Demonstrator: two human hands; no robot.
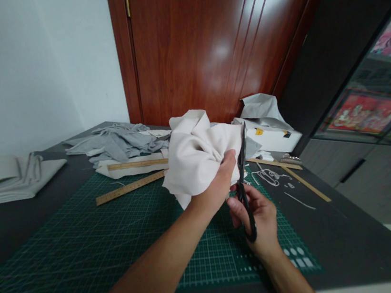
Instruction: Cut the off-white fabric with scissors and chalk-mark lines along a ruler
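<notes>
My left hand (221,176) grips a bunched piece of white fabric (192,151), its thumb pressed on the gathered folds. The cloth is held up above a green cutting mat (210,255). My right hand (258,215) is closed round the handles of black scissors (243,178), which point up and away from me. Their blades lie along the right edge of the white fabric; whether they are cutting into it I cannot tell. Part of the right fingers is hidden behind the handles.
Wooden rulers (129,188) lie on the mat and to the right. Grey fabric (119,142) is heaped at the back left, folded beige cloth (12,178) at far left. A white box (270,139) stands back right, near white scraps and cords (269,175). Behind is a brown door (196,45).
</notes>
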